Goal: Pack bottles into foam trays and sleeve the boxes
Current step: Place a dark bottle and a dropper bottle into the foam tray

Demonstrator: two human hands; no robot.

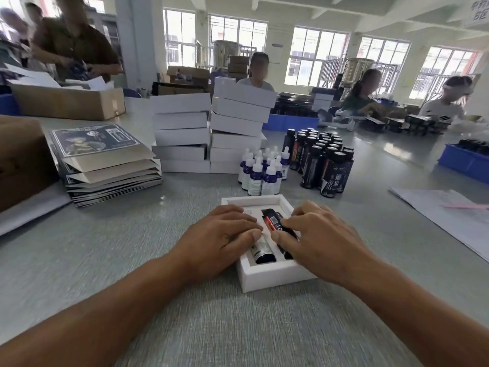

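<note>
Right now both hands press dark bottles [275,225] down into the foam tray [264,276] on the desk [158,260]: left hand [219,234] and right hand [317,239] lie with fingers fairly flat, clamping nothing. Next, I judge, comes a sleeve [105,160].

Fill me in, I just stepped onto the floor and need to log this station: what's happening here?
A person is packing bottles into a white foam tray on the grey table. The left hand and right hand both press on dark bottles lying in the tray's slots. Behind it stand loose dropper bottles and black bottles, with stacked white boxes and printed sleeves to the left. This tray is not yet sleeved.
</note>
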